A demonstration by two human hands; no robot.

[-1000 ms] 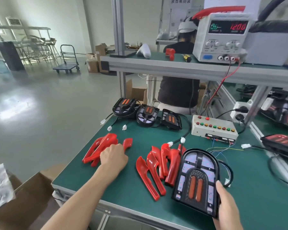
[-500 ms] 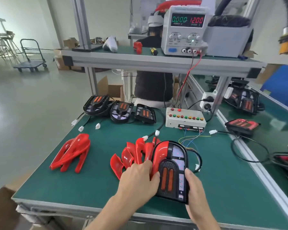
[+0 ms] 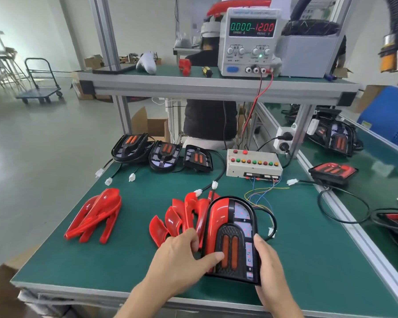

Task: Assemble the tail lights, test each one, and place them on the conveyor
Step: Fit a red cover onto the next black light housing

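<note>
A black tail light housing [image 3: 239, 228] lies on the green bench in front of me. A red lens cover [image 3: 217, 222] sits over its left half. My left hand [image 3: 182, 260] holds the housing's left side, thumb lying across the orange centre strips. My right hand [image 3: 268, 265] grips the housing's right edge. Loose red covers lie in two heaps: one [image 3: 177, 216] just left of the housing, another [image 3: 94, 216] further left. Three more black housings [image 3: 163, 154] with white plugs sit at the bench's back.
A white test box [image 3: 253, 165] with coloured buttons stands behind the housing, wires trailing from it. A power supply [image 3: 248, 42] on the upper shelf reads 0.000 and 12.00. On the conveyor [image 3: 377, 180] at right lie finished tail lights [image 3: 332, 172]. A person sits behind the bench.
My left hand left the far-left heap with a red cover and brought it onto the housing's left half. Its thumb now lies across the centre. The view has swung right.
</note>
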